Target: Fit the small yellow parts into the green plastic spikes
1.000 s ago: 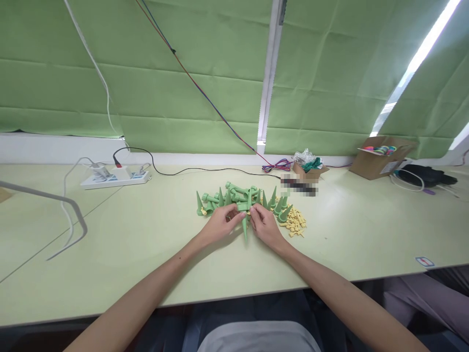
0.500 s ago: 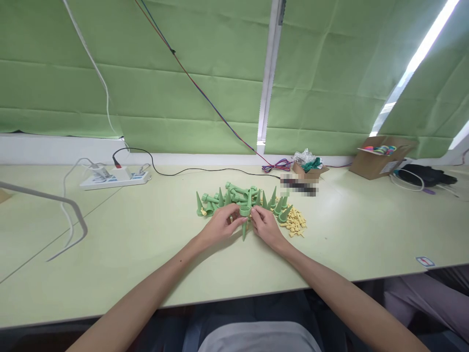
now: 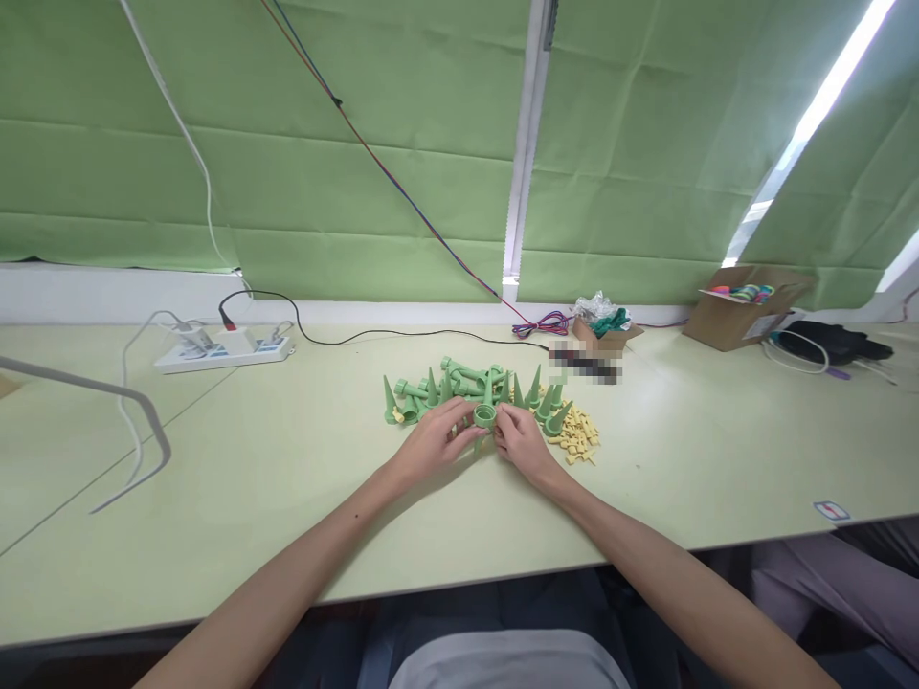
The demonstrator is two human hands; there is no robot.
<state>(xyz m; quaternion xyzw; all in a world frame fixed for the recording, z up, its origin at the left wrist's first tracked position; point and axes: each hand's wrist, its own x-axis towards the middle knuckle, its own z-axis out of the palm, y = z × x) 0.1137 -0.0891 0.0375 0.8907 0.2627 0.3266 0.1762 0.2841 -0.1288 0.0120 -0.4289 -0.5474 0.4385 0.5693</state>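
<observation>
My left hand [image 3: 439, 440] grips a green plastic watering spike [image 3: 484, 416] by its round, open cup end, which faces up toward me. The spike's pointed part is mostly hidden under the cup and fingers. Close against the cup's right side, my right hand [image 3: 522, 438] is closed in a pinch; whatever lies between those fingertips is too small and covered to name. Just beyond both hands lies a heap of similar green spikes [image 3: 463, 367], some standing point up. Small yellow plastic valve pieces [image 3: 576, 435] are piled to the right of my right hand.
A white power strip [image 3: 224, 352] sits at the back left, its black cable running along the table [image 3: 287, 459]. Behind the heap are a pixelated dark object [image 3: 585, 366] and a small open carton [image 3: 610, 337]. A larger cardboard box [image 3: 743, 311] stands at the back right.
The spike has tilted in my left hand, so its cup opening faces me more and its tip shows less. My right hand stays beside the cup, shifted very slightly.
</observation>
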